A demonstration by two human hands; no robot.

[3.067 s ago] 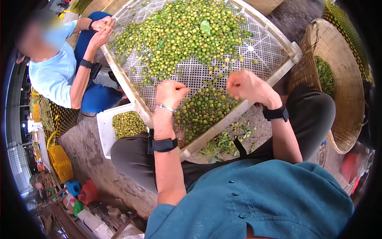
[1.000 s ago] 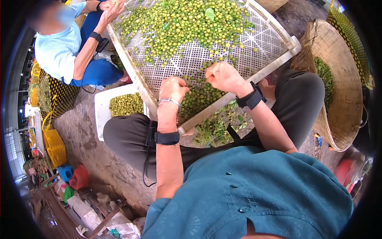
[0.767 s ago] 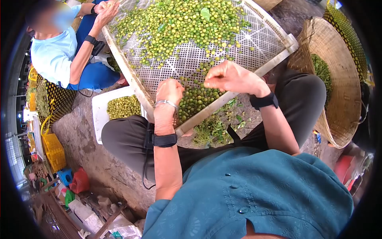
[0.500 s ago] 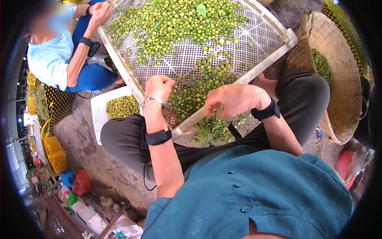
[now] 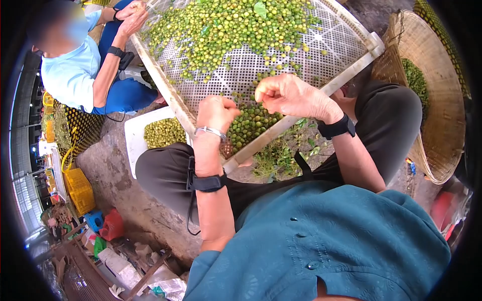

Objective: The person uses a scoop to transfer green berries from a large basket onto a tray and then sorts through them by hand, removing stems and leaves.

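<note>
A white mesh tray (image 5: 346,75) lies tilted in front of me, with a big heap of small round green-yellow fruits (image 5: 236,30) toward its far side. A darker green group of the same fruits (image 5: 248,128) sits in the near corner. Over that corner's left part is my left hand (image 5: 217,115), its fingers curled together; what they hold, if anything, is hidden. My right hand (image 5: 296,96) hovers above the near fruits, just inside the front rim, thumb and fingers pinched. Whatever is in that pinch is too small or hidden to make out.
A white container (image 5: 134,138) of yellowish fruits stands left of my knee. Across the tray's left edge sits a co-worker (image 5: 73,75), both hands close together. A wicker basket (image 5: 442,110) with greens is at right. Leafy stems (image 5: 281,158) lie on the floor below the tray.
My right hand has moved from the front rim up and inward over the near fruits. My left hand stays by the near corner. The whole view has shifted slightly.
</note>
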